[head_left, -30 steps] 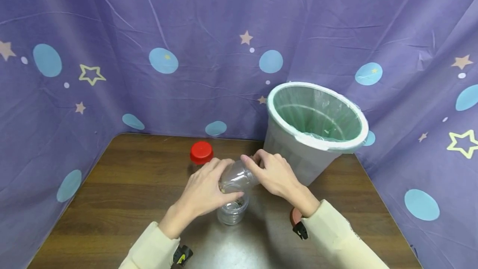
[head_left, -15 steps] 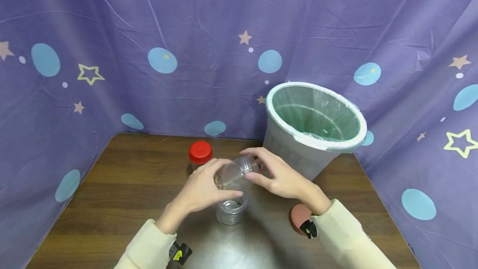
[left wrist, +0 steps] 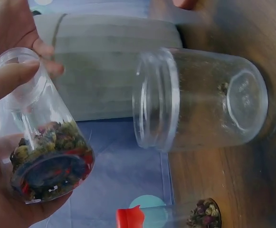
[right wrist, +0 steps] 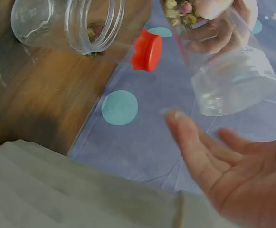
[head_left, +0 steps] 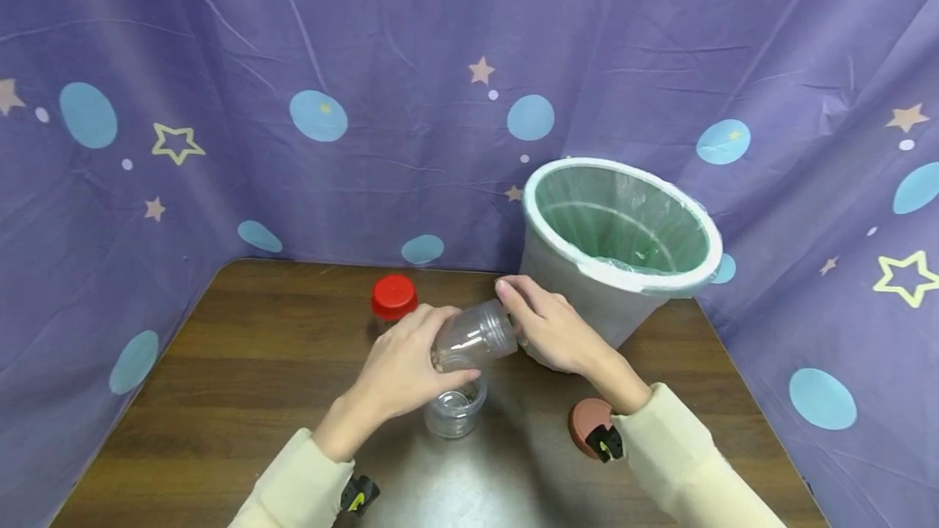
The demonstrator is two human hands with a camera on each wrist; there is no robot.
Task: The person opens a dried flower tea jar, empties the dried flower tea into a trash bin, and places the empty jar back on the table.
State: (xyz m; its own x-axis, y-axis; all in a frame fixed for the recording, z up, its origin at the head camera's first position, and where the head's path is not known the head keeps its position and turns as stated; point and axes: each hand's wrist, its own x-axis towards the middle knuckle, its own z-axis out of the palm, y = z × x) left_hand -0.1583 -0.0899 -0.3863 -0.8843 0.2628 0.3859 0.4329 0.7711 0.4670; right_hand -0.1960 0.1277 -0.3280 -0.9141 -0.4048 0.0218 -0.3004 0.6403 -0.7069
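Observation:
My left hand [head_left: 403, 365] grips a clear jar [head_left: 473, 332], tilted with its uncapped mouth toward the right. Dried flower buds [left wrist: 52, 142] lie at the bottom of that jar in the left wrist view. Beside its mouth is my right hand [head_left: 553, 324]; in the right wrist view its fingers [right wrist: 190, 137] are extended and apart from the jar, holding nothing. Below the tilted jar stands a wider uncapped clear jar [head_left: 453, 418] with a few bits inside. Behind my left hand is a jar with a red lid [head_left: 394, 297], its body mostly hidden.
A pale bin [head_left: 572, 300] with a clear liner stands at the back right. On the wooden table [head_left: 242, 398], a round pinkish lid [head_left: 589, 420] lies partly under my right wrist. A purple patterned curtain [head_left: 411, 145] surrounds the table.
My right hand moved from the jar's mouth, reached around it with spread fingers, then drew slightly back to the right. The left hand keeps its grip, the jar's tilt shifting slightly.

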